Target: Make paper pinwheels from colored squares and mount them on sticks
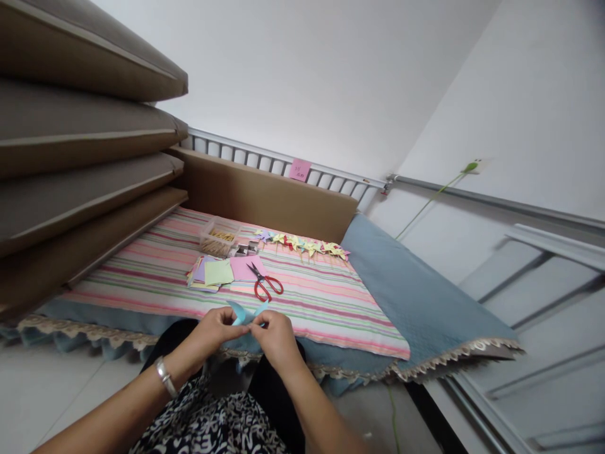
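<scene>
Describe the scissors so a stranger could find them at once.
Start at the striped cloth covering the bed. Near its front edge, just beyond the two hands, the scissors lie beside a stack of coloured paper squares. Their red handles set them apart.

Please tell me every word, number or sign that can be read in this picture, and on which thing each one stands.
Pink sticky note on the white rail: dark handwriting, perhaps digits above a second line, too small and blurred to read.
Blue paper in the left hand and right hand: no writing visible.
Colored paper sheets, red scissors: no writing visible.
</scene>
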`<control>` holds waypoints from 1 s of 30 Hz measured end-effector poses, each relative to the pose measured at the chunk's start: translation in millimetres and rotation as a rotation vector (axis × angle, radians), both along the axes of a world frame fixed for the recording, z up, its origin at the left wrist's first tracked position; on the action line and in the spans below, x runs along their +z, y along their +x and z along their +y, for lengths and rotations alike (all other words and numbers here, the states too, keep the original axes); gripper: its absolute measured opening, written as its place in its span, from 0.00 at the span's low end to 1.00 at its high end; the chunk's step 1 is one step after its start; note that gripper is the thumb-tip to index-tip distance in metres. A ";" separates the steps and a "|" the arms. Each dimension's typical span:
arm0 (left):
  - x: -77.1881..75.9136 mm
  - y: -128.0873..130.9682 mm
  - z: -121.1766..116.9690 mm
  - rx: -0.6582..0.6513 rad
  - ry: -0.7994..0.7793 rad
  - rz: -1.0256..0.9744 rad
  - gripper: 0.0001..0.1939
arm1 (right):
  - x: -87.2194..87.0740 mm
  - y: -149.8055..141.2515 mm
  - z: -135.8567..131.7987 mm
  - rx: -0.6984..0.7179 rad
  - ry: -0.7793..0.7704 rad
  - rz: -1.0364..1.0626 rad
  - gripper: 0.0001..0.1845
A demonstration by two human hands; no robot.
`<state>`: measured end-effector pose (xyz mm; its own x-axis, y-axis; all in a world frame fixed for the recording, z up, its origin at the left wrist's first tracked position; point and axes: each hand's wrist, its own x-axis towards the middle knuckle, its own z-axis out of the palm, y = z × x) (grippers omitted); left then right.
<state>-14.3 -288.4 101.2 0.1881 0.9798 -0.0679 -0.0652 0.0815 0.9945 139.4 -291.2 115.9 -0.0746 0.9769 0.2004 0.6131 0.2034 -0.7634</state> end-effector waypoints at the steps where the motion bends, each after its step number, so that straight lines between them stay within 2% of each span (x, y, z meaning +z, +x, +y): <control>1: 0.4 0.2 -0.2 0.016 0.000 0.004 0.14 | 0.8 -0.9 -0.4 -0.003 0.000 -0.004 0.06; 8: -0.5 -4.1 -2.1 0.060 -0.077 -0.043 0.13 | 0.6 -5.9 -2.4 0.020 -0.006 0.020 0.04; 10: -1.0 -7.3 -1.9 0.069 -0.091 -0.103 0.10 | -2.6 -5.0 -1.5 0.039 -0.033 0.143 0.03; 15: 1.4 -14.3 -2.8 0.086 -0.120 -0.227 0.06 | -13.6 -2.3 1.1 0.010 -0.148 0.652 0.25; 18: 4.2 -13.8 -5.9 0.077 -0.114 -0.240 0.07 | -23.0 -6.6 1.6 0.080 -0.293 0.779 0.27; 21: 4.4 -10.5 -8.6 0.088 -0.103 -0.218 0.07 | -33.0 -15.0 3.5 0.147 -0.369 0.812 0.20; 24: -0.2 -8.4 -7.6 0.109 -0.114 -0.204 0.06 | -41.1 -21.3 7.6 0.149 -0.375 0.802 0.19; 27: -6.7 -13.6 -1.2 0.119 -0.127 -0.213 0.07 | -50.2 -19.3 12.8 0.130 -0.381 0.756 0.16; 30: -8.4 -29.8 11.1 0.184 -0.109 -0.232 0.08 | -66.2 -5.6 20.1 0.056 -0.363 0.625 0.12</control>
